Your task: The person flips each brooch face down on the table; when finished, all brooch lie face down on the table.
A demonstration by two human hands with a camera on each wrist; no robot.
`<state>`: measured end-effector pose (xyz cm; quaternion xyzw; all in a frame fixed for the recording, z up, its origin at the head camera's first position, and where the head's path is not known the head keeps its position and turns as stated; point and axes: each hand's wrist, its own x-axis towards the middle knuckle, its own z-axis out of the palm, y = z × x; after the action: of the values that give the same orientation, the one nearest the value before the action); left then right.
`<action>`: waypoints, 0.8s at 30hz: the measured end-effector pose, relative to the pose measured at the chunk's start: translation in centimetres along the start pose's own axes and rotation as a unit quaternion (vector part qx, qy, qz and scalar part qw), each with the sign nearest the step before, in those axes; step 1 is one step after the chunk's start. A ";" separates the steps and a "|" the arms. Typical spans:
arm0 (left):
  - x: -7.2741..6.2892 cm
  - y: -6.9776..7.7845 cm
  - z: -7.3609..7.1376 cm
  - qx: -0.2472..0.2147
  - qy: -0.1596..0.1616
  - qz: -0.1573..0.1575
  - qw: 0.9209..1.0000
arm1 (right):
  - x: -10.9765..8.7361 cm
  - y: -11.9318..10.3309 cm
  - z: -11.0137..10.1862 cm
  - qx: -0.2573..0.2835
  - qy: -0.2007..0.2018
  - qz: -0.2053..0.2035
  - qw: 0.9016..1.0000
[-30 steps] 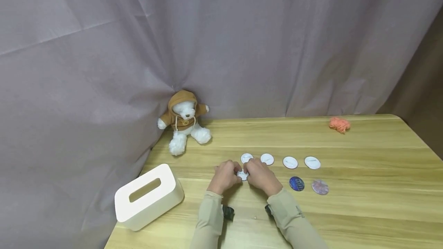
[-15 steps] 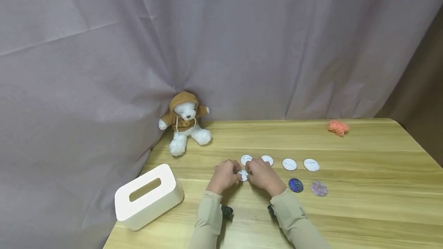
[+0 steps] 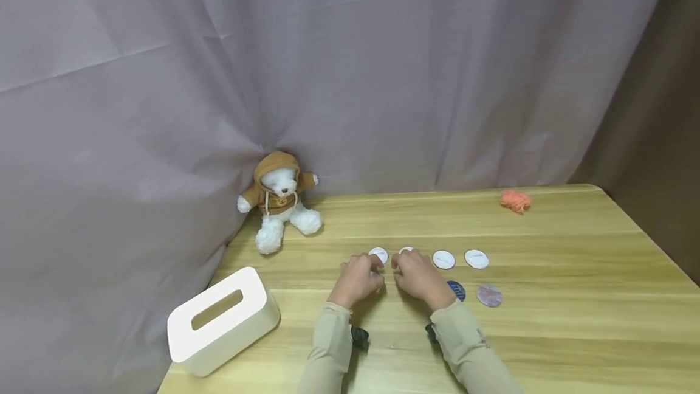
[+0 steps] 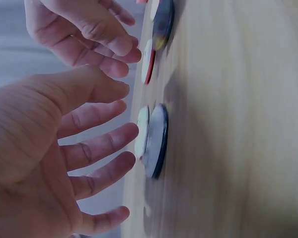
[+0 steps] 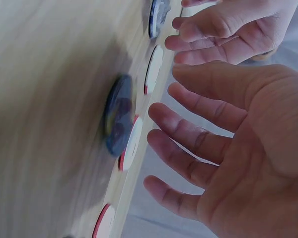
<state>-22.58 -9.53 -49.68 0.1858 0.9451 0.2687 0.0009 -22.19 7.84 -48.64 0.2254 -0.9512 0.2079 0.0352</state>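
My left hand (image 3: 358,281) and right hand (image 3: 421,278) hover close together just over the table, fingers loosely bent, nothing held. Several round pin badges lie about them. White-backed badges with pins form a row, the leftmost badge (image 3: 378,255) just beyond my left fingers and another badge (image 3: 443,259) right of my right hand. A blue badge (image 3: 456,290) lies partly behind my right wrist, with a pinkish-purple badge (image 3: 489,295) further right. In the left wrist view a greyish dark-rimmed badge (image 4: 156,141) rests near my left fingertips; in the head view the hands mostly hide that spot.
A white tissue box (image 3: 224,321) stands at the left edge of the wooden table (image 3: 558,333). Behind it sits a white teddy bear (image 3: 279,199) in a brown hoodie. An orange bundle of yarn (image 3: 515,200) lies at the back right, before a grey curtain (image 3: 350,78).
Both hands have let go of the white-backed badge they were pinching between them, and it no longer shows there in the head view. The head view has turned slightly right.
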 end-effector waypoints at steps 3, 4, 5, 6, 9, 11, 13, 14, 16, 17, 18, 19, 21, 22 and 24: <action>0.2 0.4 0.2 0.002 -0.008 0.003 1.000 | -0.3 0.3 -0.2 -0.001 -0.002 0.003 1.000; 0.3 0.5 0.3 0.003 -0.010 0.003 1.000 | -0.3 0.5 -0.2 -0.002 -0.003 0.005 1.000; 0.5 0.6 0.4 0.004 -0.011 0.005 1.000 | -0.4 0.6 -0.3 -0.002 -0.004 0.008 1.000; 0.6 0.7 0.4 0.004 -0.012 0.006 1.000 | -0.5 0.7 -0.3 -0.003 -0.004 0.010 1.000; 0.9 1.0 0.7 0.006 -0.013 0.013 1.000 | -0.8 0.9 -0.4 0.000 0.000 0.015 1.000; 1.0 1.1 1.0 0.007 -0.013 0.017 1.000 | -1.0 1.0 -0.5 0.007 0.003 0.016 1.000; 1.1 1.4 1.2 0.008 -0.016 0.017 1.000 | -1.3 1.1 -0.5 0.012 0.005 0.016 1.000; 1.1 1.5 1.3 0.007 -0.018 0.017 1.000 | -1.4 1.2 -0.5 0.014 0.003 0.018 1.000; 1.1 1.8 1.6 0.004 -0.022 0.018 1.000 | -1.6 1.3 -0.5 0.011 0.003 0.020 1.000; 1.1 2.0 1.6 0.003 -0.025 0.017 1.000 | -1.7 1.4 -0.5 0.010 0.003 0.022 1.000; 1.2 2.1 1.7 0.002 -0.028 0.018 0.999 | -1.8 1.5 -0.5 0.009 0.002 0.024 1.000; 1.2 2.3 1.8 0.001 -0.029 0.018 0.999 | -1.9 1.5 -0.5 0.007 0.002 0.027 1.000; 1.3 2.6 1.9 0.001 -0.032 0.020 0.999 | -2.1 1.7 -0.5 0.006 0.005 0.031 0.999; 1.3 2.7 2.0 0.000 -0.034 0.020 0.999 | -2.3 1.7 -0.5 0.008 0.007 0.033 0.999; 1.3 2.9 2.2 -0.006 -0.038 0.021 0.999 | -2.5 1.7 -0.6 0.011 0.008 0.037 0.999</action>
<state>-22.58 -5.67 -49.93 0.2153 0.9387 0.2673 0.0320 -20.70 10.56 -49.17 0.1892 -0.9562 0.2212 0.0326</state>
